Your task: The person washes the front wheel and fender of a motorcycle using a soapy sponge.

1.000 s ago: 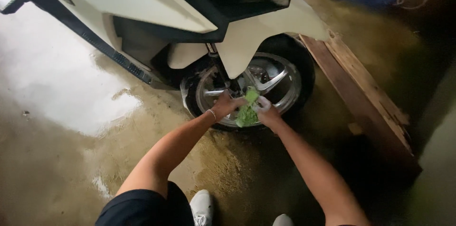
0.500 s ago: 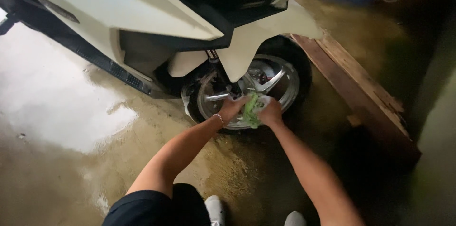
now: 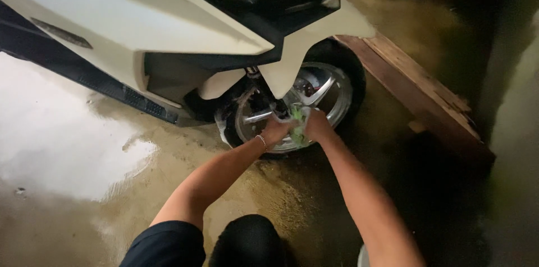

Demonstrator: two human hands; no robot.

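Hands seemingly press green cloth against wheel

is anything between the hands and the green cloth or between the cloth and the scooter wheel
Nothing visible stands in the way. The left hand and right hand both grip the crumpled green cloth directly, and the cloth is pressed against the silver spoked wheel rim of the white scooter. The white front fender sits above, clear of them.

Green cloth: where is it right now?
Head view, centre: the green cloth is held between the left hand and the right hand, against the silver wheel of the white scooter.
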